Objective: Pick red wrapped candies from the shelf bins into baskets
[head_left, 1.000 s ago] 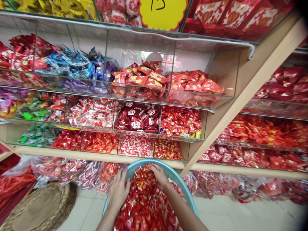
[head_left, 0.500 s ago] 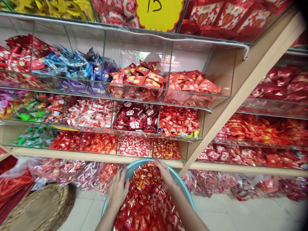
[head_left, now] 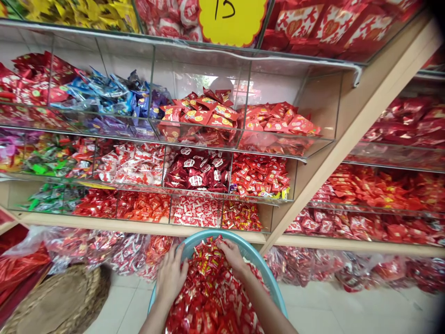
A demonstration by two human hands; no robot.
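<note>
A blue-green plastic basin (head_left: pixel 277 297) heaped with small wrapped candies (head_left: pixel 212 297), mostly red, is right in front of me. Across the basin's left rim lies my left hand (head_left: pixel 171 273), its fingers stretched out and the thumb apart. My right hand (head_left: pixel 232 257) reaches over the right part of the heap toward the far side. Its bent fingertips close on a red wrapped candy (head_left: pixel 219 239) at the top of the pile. The undersides of both hands are hidden.
Beyond the basin rise wooden shelves (head_left: pixel 222 236) with clear divided bins of candies. A slanting wooden upright (head_left: pixel 333 157) stands to the right. Bagged candies (head_left: pixel 302 266) line the floor below. A woven basket (head_left: pixel 55 301) sits at lower left, beside floor tiles (head_left: pixel 121 301).
My right hand has shifted left, further over the candy heap, and its fingers have drawn in. My left hand stays at the rim. The view has moved very slightly.
</note>
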